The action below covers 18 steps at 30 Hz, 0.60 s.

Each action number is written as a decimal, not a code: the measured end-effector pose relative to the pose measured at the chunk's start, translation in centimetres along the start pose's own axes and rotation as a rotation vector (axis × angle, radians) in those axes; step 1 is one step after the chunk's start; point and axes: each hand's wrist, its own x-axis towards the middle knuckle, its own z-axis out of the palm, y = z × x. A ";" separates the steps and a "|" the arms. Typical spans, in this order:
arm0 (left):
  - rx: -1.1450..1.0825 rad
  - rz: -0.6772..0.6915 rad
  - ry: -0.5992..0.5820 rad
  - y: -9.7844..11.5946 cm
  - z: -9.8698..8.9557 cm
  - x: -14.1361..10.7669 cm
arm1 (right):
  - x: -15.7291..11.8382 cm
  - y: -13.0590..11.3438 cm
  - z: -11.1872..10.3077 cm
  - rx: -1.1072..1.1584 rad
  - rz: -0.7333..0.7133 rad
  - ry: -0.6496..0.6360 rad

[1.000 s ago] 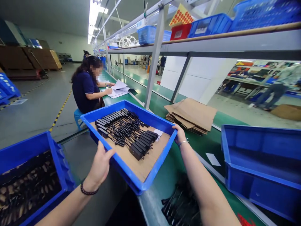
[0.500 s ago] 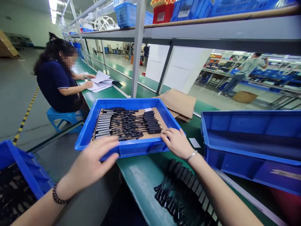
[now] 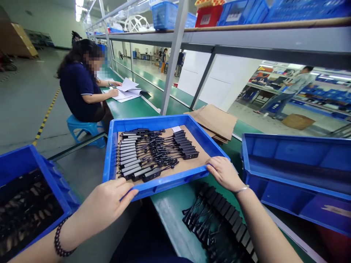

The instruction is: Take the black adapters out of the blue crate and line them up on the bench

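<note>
A blue plastic bin (image 3: 167, 184) rests on the green workbench, its near left corner jutting past the bench edge. My left hand (image 3: 111, 201) grips the near rim by the left corner, fingers over the wall and thumb in front. At the near right corner my right hand (image 3: 223, 172) is closed over the rim. Inside, on a cardboard sheet (image 3: 196, 166), lie rows of small black and grey boxes with short cables (image 3: 131, 160), along with a white paper slip (image 3: 176, 129). More such cabled boxes (image 3: 230, 215) lie in a row on the bench, under my right forearm.
Another blue bin (image 3: 296, 186) stands at the right. At the lower left, a blue bin (image 3: 35, 160) holds many dark pieces. Flat brown cardboard sheets (image 3: 215, 118) lie behind the middle bin. A co-worker (image 3: 79, 84) sits on a blue stool (image 3: 85, 128), handling papers (image 3: 126, 91).
My left hand has closed on the bin's near left rim and my right hand on its near right rim. The bin has turned slightly, its near left corner now closer to me.
</note>
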 end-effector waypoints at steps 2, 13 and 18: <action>-0.053 0.026 -0.170 0.2 -1.4 0.4 | -0.3 0.6 -1.1 0.083 -0.019 -0.103; 0.119 0.324 -0.535 -0.8 4.7 10.4 | 15.1 -1.6 4.4 -0.263 -0.330 -0.221; 0.074 0.307 -0.609 -2.1 4.3 8.1 | 17.1 -2.1 8.1 -0.329 -0.217 -0.322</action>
